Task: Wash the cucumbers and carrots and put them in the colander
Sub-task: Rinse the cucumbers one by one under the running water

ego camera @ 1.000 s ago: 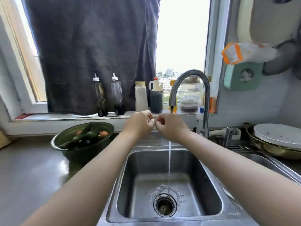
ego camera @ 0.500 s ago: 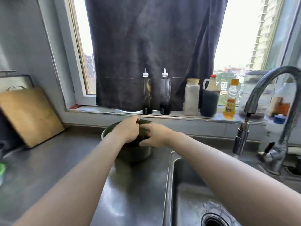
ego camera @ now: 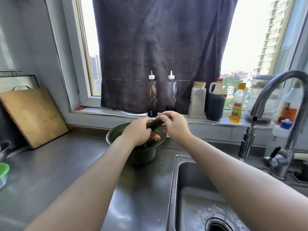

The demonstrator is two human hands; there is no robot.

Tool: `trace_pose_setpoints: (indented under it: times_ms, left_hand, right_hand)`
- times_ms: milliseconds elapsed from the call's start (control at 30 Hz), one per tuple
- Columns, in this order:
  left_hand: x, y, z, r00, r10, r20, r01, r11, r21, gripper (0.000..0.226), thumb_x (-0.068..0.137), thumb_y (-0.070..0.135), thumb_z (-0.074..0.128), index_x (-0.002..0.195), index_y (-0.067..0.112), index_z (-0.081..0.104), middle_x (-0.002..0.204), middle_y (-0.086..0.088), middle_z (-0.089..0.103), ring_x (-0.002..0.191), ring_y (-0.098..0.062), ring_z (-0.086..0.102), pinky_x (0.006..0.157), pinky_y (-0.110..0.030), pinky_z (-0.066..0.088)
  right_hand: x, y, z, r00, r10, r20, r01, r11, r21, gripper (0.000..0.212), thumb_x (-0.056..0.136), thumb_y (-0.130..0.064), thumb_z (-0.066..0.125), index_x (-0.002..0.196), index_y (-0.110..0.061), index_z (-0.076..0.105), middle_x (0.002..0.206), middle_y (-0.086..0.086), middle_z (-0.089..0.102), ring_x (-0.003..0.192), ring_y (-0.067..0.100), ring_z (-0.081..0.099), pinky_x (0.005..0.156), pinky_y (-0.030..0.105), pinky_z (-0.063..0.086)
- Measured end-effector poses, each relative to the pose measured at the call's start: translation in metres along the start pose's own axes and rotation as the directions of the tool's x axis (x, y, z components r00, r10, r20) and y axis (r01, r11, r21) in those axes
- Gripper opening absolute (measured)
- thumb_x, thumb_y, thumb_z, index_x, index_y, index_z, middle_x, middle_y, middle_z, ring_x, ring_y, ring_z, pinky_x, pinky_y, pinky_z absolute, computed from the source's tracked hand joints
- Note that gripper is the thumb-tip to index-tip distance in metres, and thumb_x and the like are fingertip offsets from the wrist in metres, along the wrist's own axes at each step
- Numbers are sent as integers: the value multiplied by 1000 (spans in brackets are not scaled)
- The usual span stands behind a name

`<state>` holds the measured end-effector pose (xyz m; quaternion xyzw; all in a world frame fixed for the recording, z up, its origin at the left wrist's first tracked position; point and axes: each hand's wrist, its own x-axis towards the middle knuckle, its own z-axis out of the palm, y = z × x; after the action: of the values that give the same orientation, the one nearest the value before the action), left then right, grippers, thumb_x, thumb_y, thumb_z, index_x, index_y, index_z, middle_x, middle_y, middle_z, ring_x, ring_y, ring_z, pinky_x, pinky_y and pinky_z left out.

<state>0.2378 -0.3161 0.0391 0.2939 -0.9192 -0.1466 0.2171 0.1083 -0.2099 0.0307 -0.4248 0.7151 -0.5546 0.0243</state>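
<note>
A dark green bowl [ego camera: 115,135] stands on the steel counter left of the sink [ego camera: 191,189]. Both hands hold one dark green cucumber [ego camera: 155,124] tilted above the bowl. My left hand [ego camera: 136,132] grips its lower end and my right hand [ego camera: 175,125] grips its upper end. An orange carrot [ego camera: 155,136] shows inside the bowl under the hands; other vegetables there are mostly hidden. No colander is in view.
The curved tap [ego camera: 273,104] rises right of the sink, over the drain [ego camera: 218,225]. Several bottles [ego camera: 197,100] line the window sill behind the bowl. A wooden cutting board [ego camera: 31,115] leans at the left wall. A green-lidded container [ego camera: 3,172] sits at the left edge.
My hands left the running tap and reached left into the bowl. They now hold a cucumber lifted above the bowl. The view has swung left with them.
</note>
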Motion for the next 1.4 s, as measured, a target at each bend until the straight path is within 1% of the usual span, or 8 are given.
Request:
trace_pose_setpoints:
  times_ms: [167, 400, 600, 733, 900, 1100, 1233, 1400]
  left_hand:
    - [-6, 59, 8, 976, 214, -40, -216, 975, -58, 79, 86, 37, 75, 154, 26, 37, 148, 1, 51, 138, -22, 43, 115, -41, 36]
    - [-35, 138, 64, 896, 404, 186, -381, 913, -148, 31, 85, 29, 78, 112, 29, 63, 103, 5, 68, 100, -20, 63, 90, -36, 51]
    - [-58, 161, 134, 789, 387, 478, -342, 922, -181, 28, 90, 32, 74, 116, 26, 67, 101, 5, 62, 93, -14, 56, 78, -27, 41]
    - [-59, 161, 190, 745, 311, 590, -230, 950, -211, 17, 92, 41, 70, 102, 28, 67, 87, 2, 65, 76, -13, 57, 65, -27, 41]
    - [-52, 157, 239, 779, 230, 584, 8, 927, -376, 17, 95, 45, 66, 94, 28, 69, 73, 0, 71, 60, -11, 64, 62, -28, 49]
    - [-37, 140, 262, 739, 184, 648, 144, 897, -419, 32, 93, 55, 64, 106, 29, 78, 90, 6, 77, 67, -7, 71, 61, -24, 50]
    - [-33, 128, 273, 677, 105, 728, 232, 909, -347, 24, 93, 51, 64, 102, 30, 72, 89, 2, 75, 55, -14, 64, 54, -24, 49]
    - [-32, 126, 281, 783, 82, 616, 193, 910, -366, 39, 88, 63, 64, 91, 27, 79, 77, 5, 77, 47, -7, 42, 49, -24, 37]
  right_hand:
    - [-37, -11, -75, 968, 213, -133, -136, 888, 438, 20, 106, -20, 51, 107, -6, 65, 101, 20, 72, 74, 30, 77, 69, 41, 65]
    - [-124, 41, -155, 831, 545, -113, -285, 591, 754, 26, 107, -26, 49, 104, -2, 56, 88, 25, 70, 72, 36, 74, 64, 44, 63]
    - [-169, 119, -200, 757, 653, -35, -617, 731, 291, 21, 103, -26, 52, 103, -8, 63, 93, 16, 72, 69, 31, 71, 62, 40, 58]
    - [-176, 162, -203, 910, 410, -69, -408, 851, -330, 21, 98, -24, 56, 107, -20, 74, 108, 1, 73, 97, 16, 64, 83, 31, 49]
    - [-158, 206, -183, 935, 338, 107, -168, 688, -706, 38, 100, -52, 43, 127, -31, 62, 126, 2, 62, 124, 26, 52, 104, 42, 39]
    - [-134, 239, -184, 844, 453, 286, -156, 719, -678, 44, 98, -63, 40, 107, -29, 66, 110, 0, 70, 109, 24, 62, 86, 38, 47]
    - [-128, 251, -189, 872, 482, 90, -252, 597, -761, 59, 93, -77, 35, 83, -25, 62, 85, -4, 67, 91, 22, 64, 69, 35, 45]
    - [-125, 251, -187, 893, 440, 94, -133, 458, -879, 66, 102, -65, 21, 103, -21, 70, 106, 5, 72, 105, 29, 65, 80, 38, 45]
